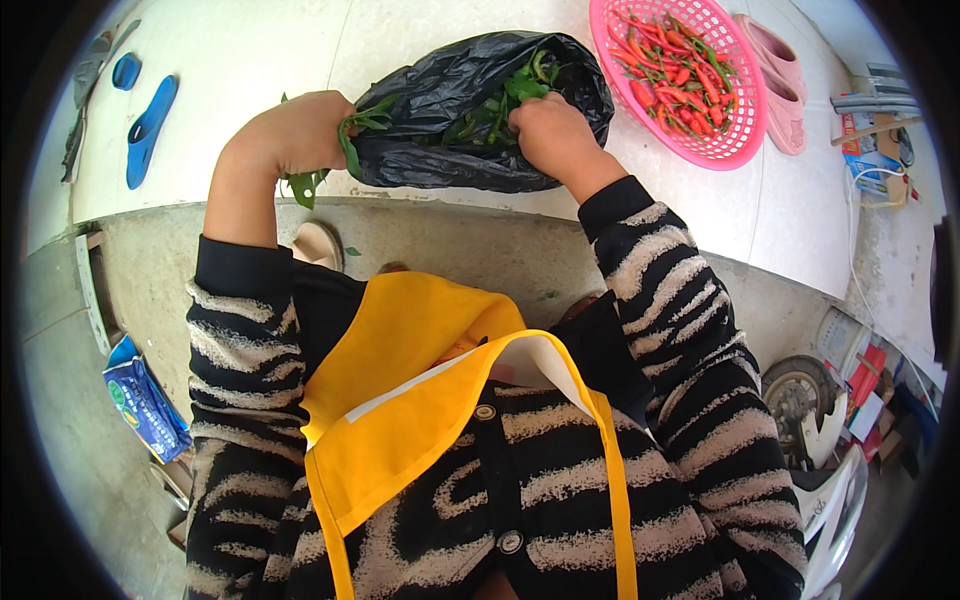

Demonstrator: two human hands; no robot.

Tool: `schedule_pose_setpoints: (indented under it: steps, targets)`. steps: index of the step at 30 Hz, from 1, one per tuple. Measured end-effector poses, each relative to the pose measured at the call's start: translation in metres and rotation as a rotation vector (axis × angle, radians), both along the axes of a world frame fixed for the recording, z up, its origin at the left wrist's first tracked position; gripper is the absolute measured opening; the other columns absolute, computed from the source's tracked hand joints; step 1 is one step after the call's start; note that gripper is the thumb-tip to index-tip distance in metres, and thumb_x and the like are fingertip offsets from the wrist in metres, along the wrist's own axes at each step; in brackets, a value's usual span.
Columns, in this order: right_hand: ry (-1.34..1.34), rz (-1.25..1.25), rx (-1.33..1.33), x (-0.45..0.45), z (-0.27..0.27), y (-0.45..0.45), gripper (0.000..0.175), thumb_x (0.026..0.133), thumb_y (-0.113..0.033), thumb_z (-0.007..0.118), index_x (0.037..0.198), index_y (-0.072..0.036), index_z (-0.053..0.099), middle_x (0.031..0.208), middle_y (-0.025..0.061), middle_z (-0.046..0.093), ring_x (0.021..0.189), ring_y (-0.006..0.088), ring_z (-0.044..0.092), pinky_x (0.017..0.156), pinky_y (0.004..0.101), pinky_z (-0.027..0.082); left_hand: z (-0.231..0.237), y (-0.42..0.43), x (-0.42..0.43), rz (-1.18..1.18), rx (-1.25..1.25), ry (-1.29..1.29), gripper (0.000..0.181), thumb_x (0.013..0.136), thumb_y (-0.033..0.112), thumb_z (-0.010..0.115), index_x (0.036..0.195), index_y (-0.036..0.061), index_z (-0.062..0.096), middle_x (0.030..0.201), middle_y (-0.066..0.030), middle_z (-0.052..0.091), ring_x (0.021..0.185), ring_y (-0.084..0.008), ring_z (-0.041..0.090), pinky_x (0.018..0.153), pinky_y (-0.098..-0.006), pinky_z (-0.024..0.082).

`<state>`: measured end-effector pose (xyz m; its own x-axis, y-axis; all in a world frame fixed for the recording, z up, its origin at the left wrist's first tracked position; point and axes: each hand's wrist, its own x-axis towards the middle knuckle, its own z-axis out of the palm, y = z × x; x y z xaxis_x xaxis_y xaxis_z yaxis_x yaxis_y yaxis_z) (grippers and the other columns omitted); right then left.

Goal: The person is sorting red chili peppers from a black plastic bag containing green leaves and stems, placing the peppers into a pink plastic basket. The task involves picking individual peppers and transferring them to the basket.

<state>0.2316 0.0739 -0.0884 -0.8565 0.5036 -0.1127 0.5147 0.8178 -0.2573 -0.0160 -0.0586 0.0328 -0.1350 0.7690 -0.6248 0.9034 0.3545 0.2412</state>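
Note:
A black plastic bag (450,112) lies with its mouth spread on the pale tiled ledge, and green leafy stems (480,124) show inside it. At the bag's left end, my left hand (304,135) is closed around leafy sprigs (367,120). More leaves (304,187) stick out beneath that hand, while its fingertips are hidden. My right hand (555,139) reaches into the bag's mouth, with its fingers curled on the greens. Right of the bag stands a pink plastic basket (731,154) holding red chili peppers (679,75), a few of them partly green.
Pink slippers (780,90) sit beyond the basket. Blue slippers (150,131) lie on the left of the ledge (480,15). A beige slipper (317,244) is on the lower concrete floor. At right are a small wheel (795,397) and a white cable (862,277).

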Motion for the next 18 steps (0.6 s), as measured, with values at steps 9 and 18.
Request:
schedule_pose_setpoints:
  steps: [9, 18]
  targets:
    - [0.289, 0.184, -0.188, -0.030, -0.013, -0.026, 0.031, 0.076, 0.002, 0.055, 0.103, -0.009, 0.065, 0.105, 0.0129, 0.062, 0.098, 0.0358, 0.057, 0.082, 0.0419, 0.049, -0.006, 0.011, 0.029, -0.185, -0.036, -0.134, 0.043, 0.067, 0.007, 0.075, 0.109, 0.0045, 0.065, 0.101, -0.0173, 0.066, 0.096, -0.0343, 0.062, 0.081, -0.0398, 0.050]
    - [0.556, 0.131, -0.739, -0.066, 0.012, -0.025, 0.050, 0.082, -0.002, 0.060, 0.131, -0.003, 0.047, 0.126, 0.0173, 0.054, 0.112, 0.0328, 0.055, 0.093, 0.0340, 0.046, -0.019, 0.015, 0.038, -0.218, -0.043, -0.096, 0.063, 0.063, 0.002, 0.073, 0.124, 0.0067, 0.059, 0.111, -0.0176, 0.065, 0.103, -0.0342, 0.062, 0.086, -0.0385, 0.050]
